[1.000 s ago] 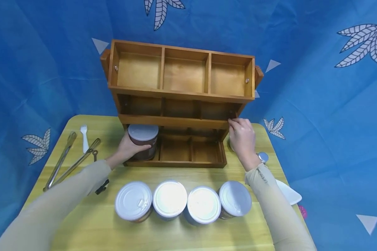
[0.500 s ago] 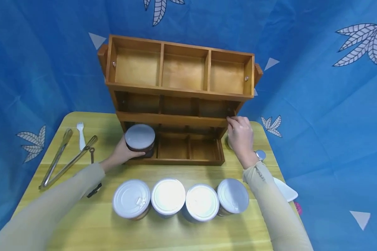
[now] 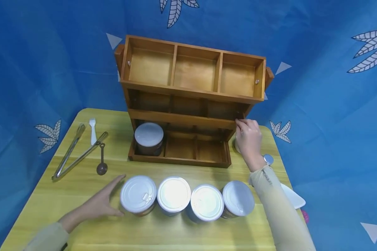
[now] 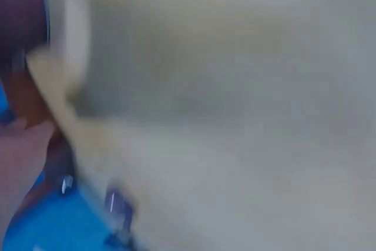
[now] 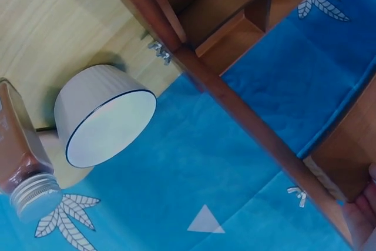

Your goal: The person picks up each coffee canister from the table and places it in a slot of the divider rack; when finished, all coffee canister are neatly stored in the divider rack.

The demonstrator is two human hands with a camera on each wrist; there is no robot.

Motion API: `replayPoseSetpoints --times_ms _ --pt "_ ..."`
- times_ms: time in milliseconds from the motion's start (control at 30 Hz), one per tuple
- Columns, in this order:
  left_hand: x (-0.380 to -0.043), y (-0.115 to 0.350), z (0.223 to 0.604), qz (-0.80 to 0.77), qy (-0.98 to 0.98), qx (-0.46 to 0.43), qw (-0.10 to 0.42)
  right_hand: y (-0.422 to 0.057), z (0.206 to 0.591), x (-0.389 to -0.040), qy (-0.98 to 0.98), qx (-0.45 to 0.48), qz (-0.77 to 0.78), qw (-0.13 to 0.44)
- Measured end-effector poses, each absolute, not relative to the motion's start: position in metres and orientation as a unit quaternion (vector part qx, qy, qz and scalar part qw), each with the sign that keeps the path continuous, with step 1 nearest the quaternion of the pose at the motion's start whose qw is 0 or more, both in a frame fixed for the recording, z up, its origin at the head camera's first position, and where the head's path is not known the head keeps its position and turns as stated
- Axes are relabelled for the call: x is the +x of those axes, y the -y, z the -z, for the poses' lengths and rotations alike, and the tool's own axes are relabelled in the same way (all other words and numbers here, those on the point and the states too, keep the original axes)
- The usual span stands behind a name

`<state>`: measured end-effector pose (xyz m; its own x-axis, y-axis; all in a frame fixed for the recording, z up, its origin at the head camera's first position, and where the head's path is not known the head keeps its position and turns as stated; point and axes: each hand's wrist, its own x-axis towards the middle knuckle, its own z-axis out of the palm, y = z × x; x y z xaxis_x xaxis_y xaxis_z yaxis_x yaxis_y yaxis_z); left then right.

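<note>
While the left can stands upright at the near end of its row on the table, closest to the left hand, that hand's grip is apart, thumb and fingers spread just beside the can's lid. The right hand has its grip clamped on the right end of the middle tier of the rack, which stands behind the row.

A can takes up the left compartment of the rack's lowest tier. Three cans continue the row rightward, close together, with the second just beside the left can. Left of the rack lie tongs, spread in a V, a white fork and a dark spoon. On the other side, near the right hand, are a white bowl with a dark rim and a brown bottle with a silvery cap; a white dish sits partly behind the right sleeve. Blue cloth with leaf prints hangs behind.

Pale lettering on the bottle cannot be read, and small dark marks on the right sleeve's cuff are equally unclear. The cans show mostly plain lids from above; the left can's has a pull tab. The left wrist view is badly blurred.
</note>
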<state>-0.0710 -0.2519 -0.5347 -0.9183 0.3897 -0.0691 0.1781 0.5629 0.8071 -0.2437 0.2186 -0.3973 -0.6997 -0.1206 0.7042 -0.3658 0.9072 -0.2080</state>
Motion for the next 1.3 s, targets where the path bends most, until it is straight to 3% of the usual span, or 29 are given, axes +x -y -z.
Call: replayPoseSetpoints --times_ms 267,500,700,900,1300 --pt "-0.051 0.212 0.573 -0.597 -0.785 0.146 0.076 -0.226 0.403 -0.233 0.913 0.120 -0.173 0.350" --pt "-0.047 0.202 0.575 -0.605 -0.784 0.116 0.069 -0.224 0.402 -0.237 0.908 0.124 -0.170 0.363" --pt "-0.063 0.198 0.563 -0.584 -0.808 0.075 0.031 -0.224 0.399 -0.240 0.904 0.129 -0.174 0.368" --pt "-0.097 0.193 0.534 -0.599 -0.795 0.096 0.007 -0.224 0.399 -0.239 0.906 0.120 -0.170 0.368" --pt "-0.135 0.161 0.482 -0.598 -0.788 0.150 0.013 -0.222 0.396 -0.243 0.903 0.138 -0.165 0.372"
